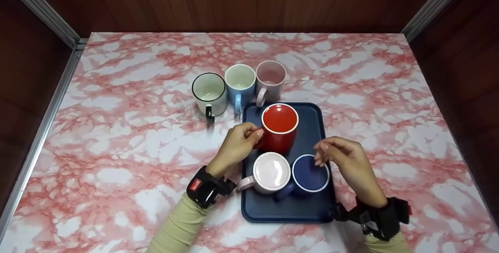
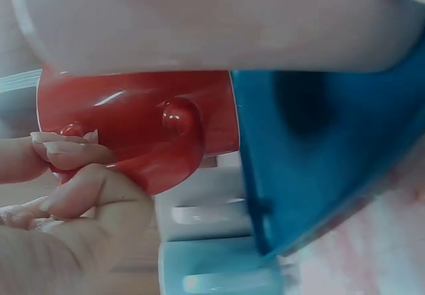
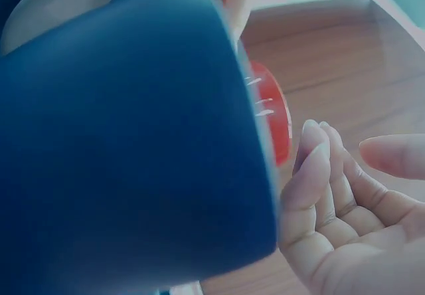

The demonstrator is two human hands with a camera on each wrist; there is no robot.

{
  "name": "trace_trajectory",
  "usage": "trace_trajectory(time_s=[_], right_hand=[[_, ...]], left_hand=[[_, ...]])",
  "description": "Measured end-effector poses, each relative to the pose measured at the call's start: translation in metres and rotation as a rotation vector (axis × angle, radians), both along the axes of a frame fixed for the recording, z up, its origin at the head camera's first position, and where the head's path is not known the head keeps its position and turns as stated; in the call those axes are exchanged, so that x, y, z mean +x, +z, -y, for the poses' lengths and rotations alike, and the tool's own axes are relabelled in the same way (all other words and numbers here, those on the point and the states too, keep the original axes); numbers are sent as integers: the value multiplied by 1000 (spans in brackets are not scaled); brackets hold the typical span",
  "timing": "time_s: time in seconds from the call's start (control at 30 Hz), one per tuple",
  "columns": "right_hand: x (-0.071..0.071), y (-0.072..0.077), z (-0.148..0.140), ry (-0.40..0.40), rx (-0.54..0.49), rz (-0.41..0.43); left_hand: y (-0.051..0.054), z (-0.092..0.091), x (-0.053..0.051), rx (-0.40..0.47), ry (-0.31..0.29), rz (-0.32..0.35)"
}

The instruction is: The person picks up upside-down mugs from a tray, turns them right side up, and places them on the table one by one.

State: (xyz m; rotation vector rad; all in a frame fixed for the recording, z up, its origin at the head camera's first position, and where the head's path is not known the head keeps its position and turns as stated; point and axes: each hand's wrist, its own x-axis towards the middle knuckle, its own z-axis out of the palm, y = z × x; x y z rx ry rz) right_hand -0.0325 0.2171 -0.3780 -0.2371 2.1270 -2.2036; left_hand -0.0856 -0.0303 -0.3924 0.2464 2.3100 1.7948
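Note:
My left hand (image 1: 238, 144) pinches the handle of the red mug (image 1: 279, 128), which stands on the far part of the dark blue tray (image 1: 288, 211). In the left wrist view the fingers and thumb of the left hand (image 2: 80, 208) close on the red handle (image 2: 176, 159). My right hand (image 1: 349, 163) hovers over the right edge of the dark blue mug (image 1: 308, 173), its fingers loosely bent and holding nothing. Beside that mug, on the tray, stands a pale pink mug (image 1: 269, 173) with its handle to the left. The right wrist view shows the right hand (image 3: 352, 208) beside the blue mug (image 3: 133, 149).
Beyond the tray stand a white mug with a black rim and handle (image 1: 214, 101), a light blue mug (image 1: 245, 93) and a pink mug (image 1: 275, 85), handles toward me. Dark wooden panels (image 1: 241, 3) surround the marbled table (image 1: 128, 144) at the back and sides.

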Motion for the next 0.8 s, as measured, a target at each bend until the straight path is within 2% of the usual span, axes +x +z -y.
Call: trace_trajectory(time_s=[0.27, 0.47, 0.67, 0.8], right_hand=[[6, 12, 12, 126, 21, -39], [9, 11, 20, 194, 11, -31], [12, 13, 30, 224, -25, 68], [14, 10, 41, 229, -88, 141]], left_hand=[[24, 5, 8, 164, -36, 19], [39, 3, 15, 321, -47, 80], [51, -1, 21, 444, -35, 174], [58, -4, 25, 548, -41, 225]])
